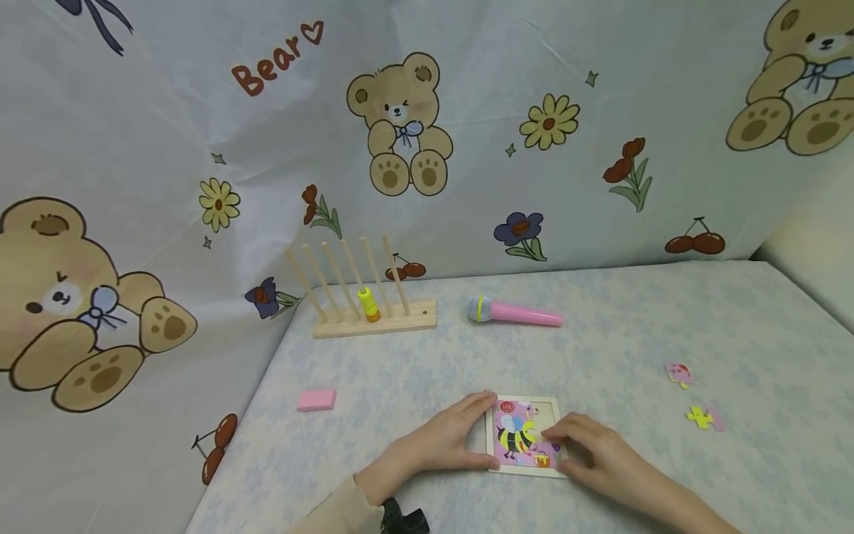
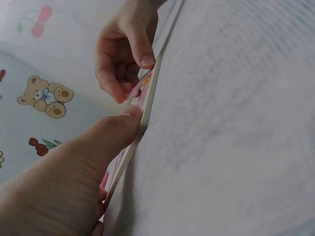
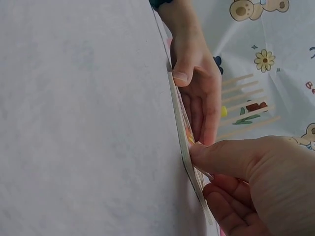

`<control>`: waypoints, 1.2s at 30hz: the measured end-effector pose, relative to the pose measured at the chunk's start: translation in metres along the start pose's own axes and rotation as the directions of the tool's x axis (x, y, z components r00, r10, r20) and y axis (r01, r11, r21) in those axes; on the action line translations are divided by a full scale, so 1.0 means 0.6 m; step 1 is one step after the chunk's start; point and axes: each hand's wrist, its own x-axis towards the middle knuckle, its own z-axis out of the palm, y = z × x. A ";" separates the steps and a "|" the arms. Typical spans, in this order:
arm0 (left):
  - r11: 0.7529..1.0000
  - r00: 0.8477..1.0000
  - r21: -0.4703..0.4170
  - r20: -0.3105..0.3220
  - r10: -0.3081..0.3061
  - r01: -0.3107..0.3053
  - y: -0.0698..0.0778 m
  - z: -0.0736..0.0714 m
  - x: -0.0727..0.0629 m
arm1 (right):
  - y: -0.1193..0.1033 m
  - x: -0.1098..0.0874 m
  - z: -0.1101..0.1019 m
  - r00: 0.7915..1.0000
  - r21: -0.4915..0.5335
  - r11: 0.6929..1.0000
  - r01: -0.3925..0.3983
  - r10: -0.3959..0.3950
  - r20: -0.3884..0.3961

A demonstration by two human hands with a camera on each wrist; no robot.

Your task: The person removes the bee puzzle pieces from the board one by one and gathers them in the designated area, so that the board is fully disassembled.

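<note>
- At the left, a pink block [image 1: 316, 400] lies alone on the table [image 1: 394, 363].
- Behind it, a wooden peg rack [image 1: 416, 317] stands near the backdrop [image 1: 454, 230]; one peg carries yellow rings [image 1: 366, 299] with an orange one below them.
- Then comes the left hand [image 1: 448, 439], spread wide: its thumb touches the near left corner of the puzzle frame, and its fingertips touch the far left corner.
- The puzzle frame [image 1: 530, 471] lies flat between the two hands; inside it is a bee picture [image 1: 514, 437], and bare board shows at the far right.
- Beyond the frame lies a pink microphone [image 1: 523, 314], its head toward the left.
- The right hand [image 1: 600, 454] is narrow, over the frame's right side; thumb and fingers pinch a tilted puzzle piece [image 2: 140, 85].
- Farther right, two loose pieces [image 1: 700, 417] lie on the table, well apart from the frame.
</note>
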 end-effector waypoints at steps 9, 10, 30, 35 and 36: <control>1.000 1.000 -0.010 -0.007 0.011 -0.011 -0.001 0.000 -0.001 | 0.001 0.003 0.005 0.998 0.063 0.997 0.052 -0.050 -0.033; 1.000 1.000 -0.008 -0.007 0.010 -0.010 -0.001 0.000 -0.001 | 0.001 0.003 0.005 0.998 0.072 0.996 0.059 -0.056 -0.033; 1.000 1.000 -0.017 -0.008 0.008 -0.008 0.000 0.002 -0.002 | 0.004 -0.001 0.007 0.995 0.133 0.987 0.086 -0.079 -0.053; 1.000 1.000 -0.016 -0.009 0.018 -0.018 -0.003 0.003 -0.001 | 0.006 -0.001 0.009 0.993 0.125 0.987 0.105 -0.098 -0.060; 1.000 1.000 -0.017 -0.008 0.020 -0.021 -0.003 0.003 -0.001 | 0.006 -0.001 0.009 0.992 0.119 0.987 0.111 -0.104 -0.064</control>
